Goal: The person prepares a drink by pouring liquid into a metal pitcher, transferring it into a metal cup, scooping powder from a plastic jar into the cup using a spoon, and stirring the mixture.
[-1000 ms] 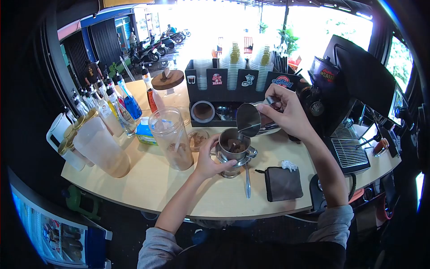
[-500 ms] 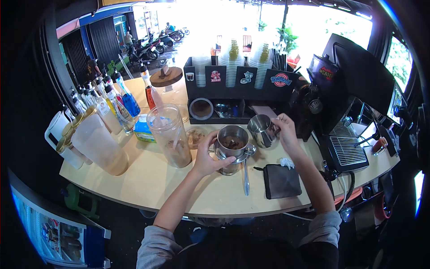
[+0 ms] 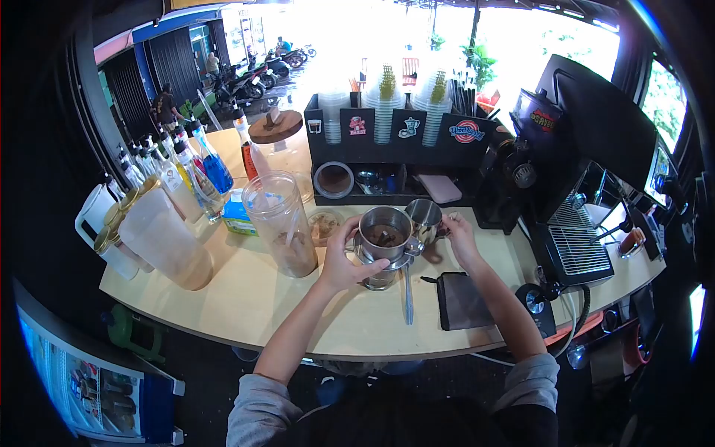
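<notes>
Plastic, frosted and tall, a pitcher [image 3: 167,242] is standing well left of the left hand [image 3: 346,268]; a clear jar [image 3: 287,242] is standing just left of those fingers. They are curving around the left side of a metal cup [image 3: 387,252], the thumb lying across its lower front, while dark contents [image 3: 384,236] are showing inside. A spoon [image 3: 409,298] is lying just right of that thumb. Beside the cup, the right hand [image 3: 463,237] is pinching narrowly the handle of a metal jug [image 3: 424,214]. On the near side of the right fingers, a dark pouch [image 3: 463,302] is lying.
</notes>
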